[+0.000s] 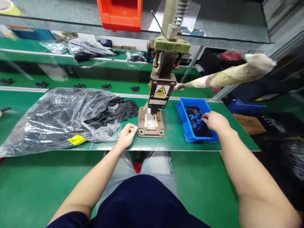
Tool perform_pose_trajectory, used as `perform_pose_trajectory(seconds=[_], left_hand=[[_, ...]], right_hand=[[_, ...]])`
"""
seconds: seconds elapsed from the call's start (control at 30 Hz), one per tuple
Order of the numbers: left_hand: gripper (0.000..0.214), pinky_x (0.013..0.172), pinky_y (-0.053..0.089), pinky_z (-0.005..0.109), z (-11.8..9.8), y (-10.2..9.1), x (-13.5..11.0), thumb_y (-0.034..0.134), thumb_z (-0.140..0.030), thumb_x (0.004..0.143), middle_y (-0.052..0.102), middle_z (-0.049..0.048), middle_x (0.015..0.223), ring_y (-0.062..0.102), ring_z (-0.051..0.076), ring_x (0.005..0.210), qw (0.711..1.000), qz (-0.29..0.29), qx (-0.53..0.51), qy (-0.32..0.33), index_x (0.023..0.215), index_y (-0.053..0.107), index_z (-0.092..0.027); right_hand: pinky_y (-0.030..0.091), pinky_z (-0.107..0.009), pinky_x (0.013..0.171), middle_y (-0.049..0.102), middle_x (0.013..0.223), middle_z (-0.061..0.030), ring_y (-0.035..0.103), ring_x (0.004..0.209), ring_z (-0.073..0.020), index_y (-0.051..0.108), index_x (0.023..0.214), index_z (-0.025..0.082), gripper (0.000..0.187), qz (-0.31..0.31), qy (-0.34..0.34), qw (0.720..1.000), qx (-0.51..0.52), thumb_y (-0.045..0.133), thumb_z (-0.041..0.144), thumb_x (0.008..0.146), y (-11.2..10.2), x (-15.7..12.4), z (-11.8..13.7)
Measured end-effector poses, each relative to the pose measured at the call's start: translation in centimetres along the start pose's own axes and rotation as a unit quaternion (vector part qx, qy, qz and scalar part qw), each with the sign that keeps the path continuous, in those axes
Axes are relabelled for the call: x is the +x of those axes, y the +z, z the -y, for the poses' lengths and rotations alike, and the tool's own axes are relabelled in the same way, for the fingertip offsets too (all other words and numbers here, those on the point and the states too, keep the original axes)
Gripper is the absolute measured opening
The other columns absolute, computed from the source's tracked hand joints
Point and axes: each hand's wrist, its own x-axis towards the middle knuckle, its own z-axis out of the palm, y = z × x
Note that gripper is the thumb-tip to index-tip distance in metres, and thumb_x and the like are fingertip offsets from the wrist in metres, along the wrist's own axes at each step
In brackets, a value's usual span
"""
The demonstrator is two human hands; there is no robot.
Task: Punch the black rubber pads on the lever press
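My left hand [127, 135] rests at the bench's front edge, just left of the hand press base [150, 132]. Its fingers are curled together, and anything inside them is hidden. My right hand [215, 121] reaches over the right side of a blue bin [190, 136]. Thumb and fingers pinch at the small black parts [196, 118] in it, seemingly on one of them. Under the ram of the hand press [160, 90] lies a pale fixture block [151, 123]. Left of the press, flat black curved pieces [114, 114] spill from a clear plastic bag [59, 117].
The press lever [223, 76], wrapped in pale material, sticks out to the right above the blue bin. Several black curved pieces [106, 86] lie spaced along the green strip behind. An orange bin [121, 15] is on the shelf above. A cardboard box [249, 123] stands at right.
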Motion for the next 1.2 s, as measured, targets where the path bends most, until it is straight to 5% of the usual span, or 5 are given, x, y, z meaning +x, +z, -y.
perform_pose_trajectory(seconds=[0.2,0.37,0.5,0.93,1.2], left_hand=[[0.031,0.063,0.042,0.024,-1.0,0.3,-0.8,0.070,-0.051,0.100,0.056,-0.0040,0.072,0.051,0.011,0.063,0.999,-0.010,-0.015,0.051,0.100,0.065,-0.020],[0.024,0.070,0.053,0.027,-5.2,1.5,-3.7,0.075,-0.037,0.099,0.069,0.0040,0.098,0.063,0.013,0.077,0.979,0.056,0.023,0.193,0.117,0.069,-0.021],[0.029,0.071,0.056,0.030,-8.0,1.7,-5.6,0.076,-0.027,0.098,0.071,0.0062,0.102,0.065,0.014,0.078,0.948,0.127,0.048,0.289,0.126,0.069,-0.022],[0.028,0.072,0.059,0.029,-8.1,0.6,-7.0,0.075,-0.015,0.097,0.074,0.0066,0.104,0.069,0.015,0.086,0.937,0.120,0.090,0.317,0.123,0.071,-0.024],[0.016,0.087,0.060,0.035,-6.7,-0.7,1.1,0.064,-0.033,0.105,0.078,0.0090,0.107,0.073,0.020,0.094,0.925,0.078,0.244,0.279,0.111,0.075,-0.023]], right_hand=[[0.062,-0.036,0.092,0.080,0.118,-0.0103,0.076,0.098,-0.0197,0.074,0.127,0.022,0.037,-0.185,-0.040,0.944,0.269,0.057,0.043,0.103,-0.4,-6.0,7.9],[0.066,-0.036,0.096,0.083,0.110,-0.0031,0.079,0.103,-0.0181,0.078,0.114,0.028,0.020,-0.179,-0.159,0.870,0.431,0.068,0.036,0.099,2.3,-11.8,18.8],[0.066,-0.036,0.093,0.083,0.109,-0.0035,0.079,0.102,-0.0179,0.077,0.115,0.028,0.020,-0.175,-0.225,0.813,0.507,0.071,0.025,0.096,3.4,-13.8,23.7],[0.065,-0.036,0.090,0.082,0.108,-0.0046,0.077,0.099,-0.0170,0.075,0.122,0.027,0.028,-0.172,-0.288,0.789,0.514,0.070,0.019,0.096,4.3,-13.7,25.0],[0.065,-0.046,0.108,0.080,0.121,-0.0061,0.075,0.119,-0.0244,0.073,0.127,0.030,0.044,-0.151,-0.273,0.829,0.464,0.077,0.054,0.091,-1.3,-10.2,22.2]])
